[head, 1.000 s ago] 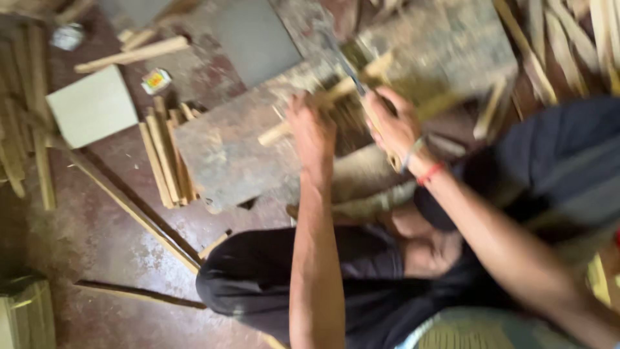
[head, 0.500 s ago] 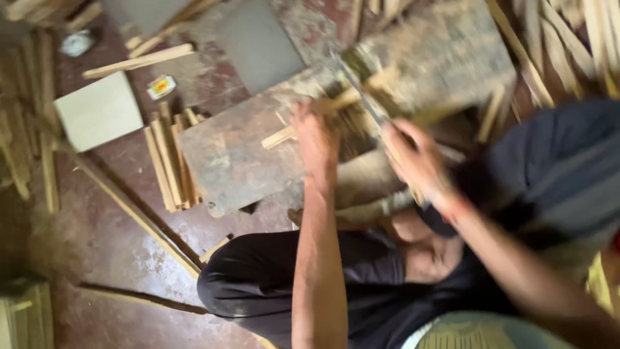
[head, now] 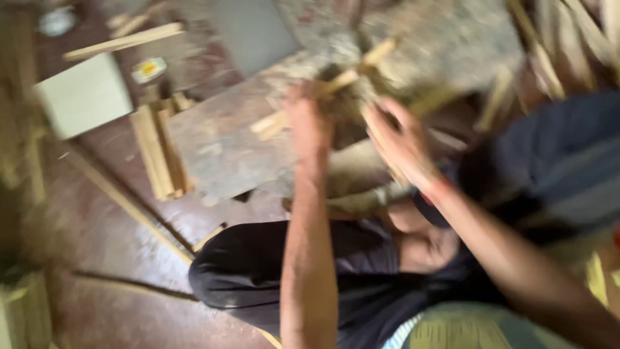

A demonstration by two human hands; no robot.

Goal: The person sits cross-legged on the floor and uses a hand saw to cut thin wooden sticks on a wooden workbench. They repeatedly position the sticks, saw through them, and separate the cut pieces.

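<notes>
Slab: the slab (head: 226,145) is a thick, flat block, grey and mottled, with a rough, chipped top. It serves as the landmark for all positions below.
Stick: the stick (head: 323,97) is a pale strip of split wood, long and narrow. It lies across the far part of the slab, slanting up toward the right.
Bundle: the bundle (head: 158,152) is a stack of short pale strips with square ends. It lies against the left edge of the slab.
Board: the board (head: 84,97) is a pale, smooth square panel, well to the left of the slab.
Long strip: the long strip (head: 123,40) lies beyond the board, far left of the slab.
Floor: the floor (head: 77,226) is reddish brown, worn and dusty, on the near left of the slab. More strips lie scattered past the slab's right end; the picture is blurred there.
Left hand: the left hand (head: 309,123) rests on the slab, fingers curled down over the stick and pressing it.
Right hand: the right hand (head: 402,139) is just right of the left hand, above the slab's near edge, fingers partly curled. Blur hides whether it grips anything; this cannot be told.
</notes>
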